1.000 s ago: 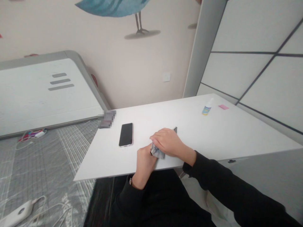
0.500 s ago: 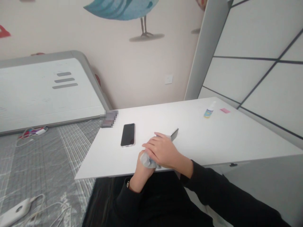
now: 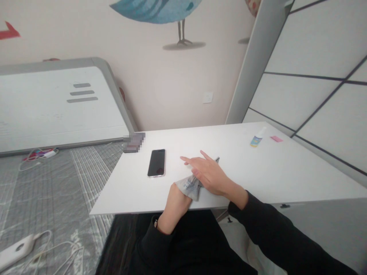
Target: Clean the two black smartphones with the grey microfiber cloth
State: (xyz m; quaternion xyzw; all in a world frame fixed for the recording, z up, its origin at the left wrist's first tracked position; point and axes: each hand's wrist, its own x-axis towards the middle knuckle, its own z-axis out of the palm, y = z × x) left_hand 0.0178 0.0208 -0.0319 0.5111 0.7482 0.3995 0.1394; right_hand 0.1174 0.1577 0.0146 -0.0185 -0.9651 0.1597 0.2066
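Near the front edge of the desk (image 3: 258, 172), a phone (image 3: 156, 163) lies flat, left of the hands. The left hand (image 3: 178, 202) seems closed on a grey cloth (image 3: 190, 187), though its grip is hidden; the right hand (image 3: 211, 175) spreads open, touching the cloth beside a dark slab (image 3: 217, 160).

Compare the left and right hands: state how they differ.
The left hand is closed, its fingers hidden behind the grey cloth; the right hand has its fingers spread above it. The left wrist shows a band; the right wrist shows none. Both are bare and touch the cloth.
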